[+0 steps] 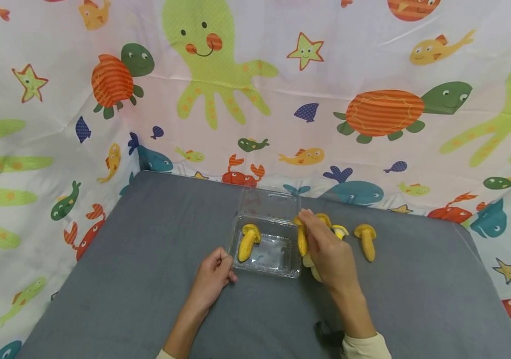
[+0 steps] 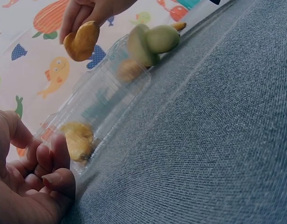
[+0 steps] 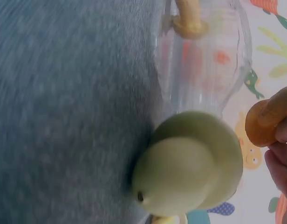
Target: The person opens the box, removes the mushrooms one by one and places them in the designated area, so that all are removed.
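Observation:
A clear plastic container (image 1: 266, 273) stands on the grey cloth with its lid (image 1: 269, 202) folded back. One yellow mushroom (image 1: 247, 243) lies in its left part. My left hand (image 1: 212, 274) is at the container's front left corner, with curled fingers, thumb and forefinger pinching the rim (image 2: 41, 135). Over the container's right edge, my right hand (image 1: 332, 252) holds another yellow mushroom (image 1: 302, 239) by its stem, seen also as a mushroom (image 2: 81, 41) in the left wrist view. Pale green rounded fruits (image 3: 176, 177) sit beside the container, partly hidden under the right hand in the head view.
Right of the container are a yellow mushroom (image 1: 324, 219) behind the right hand, a yellow and white piece (image 1: 340, 231) and a separate mushroom (image 1: 366, 242). A curtain with sea animals (image 1: 255, 99) borders the table's back and sides.

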Demonstrator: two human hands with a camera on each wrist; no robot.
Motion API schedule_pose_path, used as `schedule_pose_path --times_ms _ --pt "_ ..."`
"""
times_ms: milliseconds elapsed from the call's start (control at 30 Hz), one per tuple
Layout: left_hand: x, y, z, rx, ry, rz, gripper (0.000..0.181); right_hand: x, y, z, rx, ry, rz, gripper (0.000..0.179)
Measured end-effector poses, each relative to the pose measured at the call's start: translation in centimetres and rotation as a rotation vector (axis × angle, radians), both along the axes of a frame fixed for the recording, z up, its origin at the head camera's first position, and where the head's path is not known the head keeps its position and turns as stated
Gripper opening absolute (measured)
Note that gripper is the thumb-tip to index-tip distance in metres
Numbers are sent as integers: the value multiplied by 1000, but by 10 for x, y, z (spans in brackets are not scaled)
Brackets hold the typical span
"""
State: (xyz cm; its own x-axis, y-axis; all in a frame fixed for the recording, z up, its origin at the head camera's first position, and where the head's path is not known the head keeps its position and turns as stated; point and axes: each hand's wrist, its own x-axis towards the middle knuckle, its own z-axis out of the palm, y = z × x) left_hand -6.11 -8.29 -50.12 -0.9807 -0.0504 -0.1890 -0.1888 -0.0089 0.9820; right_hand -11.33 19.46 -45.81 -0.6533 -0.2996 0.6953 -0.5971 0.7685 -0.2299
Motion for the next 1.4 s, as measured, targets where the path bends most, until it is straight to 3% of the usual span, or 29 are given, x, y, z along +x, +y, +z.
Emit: schedule_pose_path --times_ms 800,1400 --pt "-1 1 0 0 -7 0 20 8 43 -5 -51 64 -95 49" --pt "0 1 0 4 -14 -1 20 21 73 -15 -55 50 -140 51"
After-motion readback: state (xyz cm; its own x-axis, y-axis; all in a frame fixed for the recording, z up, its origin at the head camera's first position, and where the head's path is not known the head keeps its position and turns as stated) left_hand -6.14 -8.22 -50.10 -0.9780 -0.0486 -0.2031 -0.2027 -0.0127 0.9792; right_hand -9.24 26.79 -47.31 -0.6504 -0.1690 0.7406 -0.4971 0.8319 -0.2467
